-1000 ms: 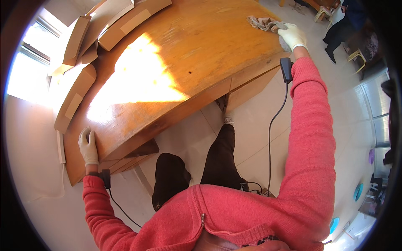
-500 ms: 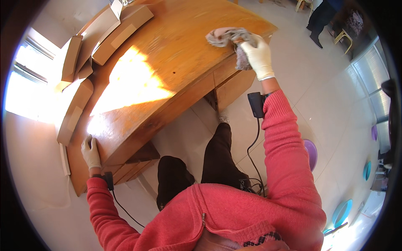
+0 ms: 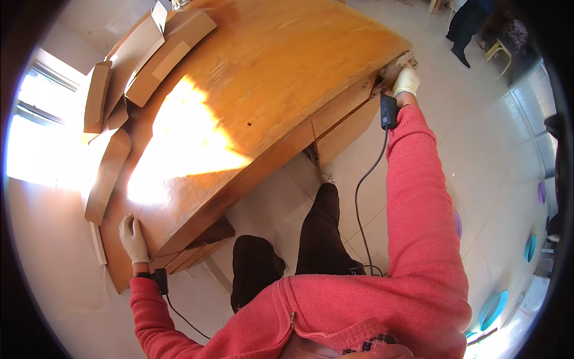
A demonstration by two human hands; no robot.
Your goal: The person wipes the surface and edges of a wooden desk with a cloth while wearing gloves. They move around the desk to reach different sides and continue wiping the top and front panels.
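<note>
My right hand (image 3: 407,82), in a cream glove, presses a crumpled greyish-pink cloth (image 3: 393,69) against the far right corner of a wooden desk (image 3: 287,72). Part of the cloth hangs over the desk's front edge, and its folds hide some of my fingers. At the other end, my gloved left hand (image 3: 133,240) lies flat on the desktop near the front left corner, holding nothing. A bright patch of sunlight covers the desktop between the hands.
Opened brown cardboard (image 3: 170,57) lies along the desk's back left side, by a window (image 3: 42,99). A person in dark trousers (image 3: 466,30) stands at the far right near a stool (image 3: 499,55). A blue basin (image 3: 494,309) sits on the floor at right.
My right hand has moved right and outward with the cloth, from the desktop's front edge to its far right corner. My left hand still rests on the desk.
</note>
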